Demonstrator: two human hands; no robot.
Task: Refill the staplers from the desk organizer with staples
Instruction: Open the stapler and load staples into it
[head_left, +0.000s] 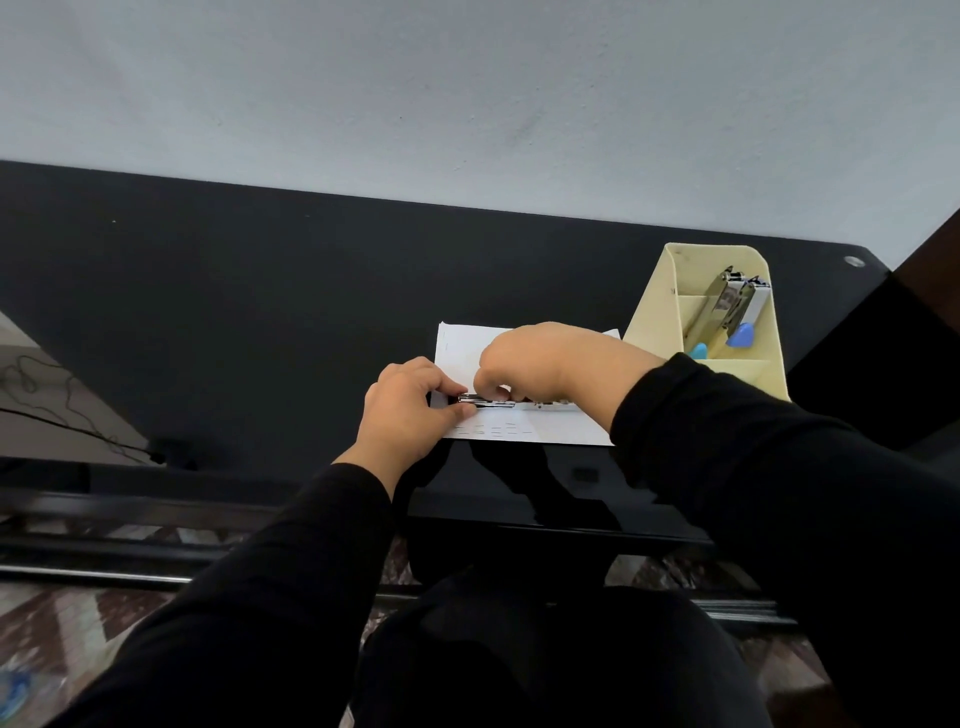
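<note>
A metal stapler (498, 401) lies flat on a white sheet of paper (519, 434) near the front edge of the black desk (260, 312). My left hand (408, 415) pinches the stapler's left end between thumb and fingers. My right hand (540, 364) arches over its middle with the fingertips curled down onto it, hiding most of the stapler. Rows of staples are punched into the sheet along its front and left edges. A cream desk organizer (660, 312) stands at the right, holding two more staplers (727, 306) with blue handles.
A pale wall (467, 93) rises behind the desk. At the left, a light surface carries black cables (47, 395). My dark-clothed legs and a patterned floor (78, 639) show below the desk edge.
</note>
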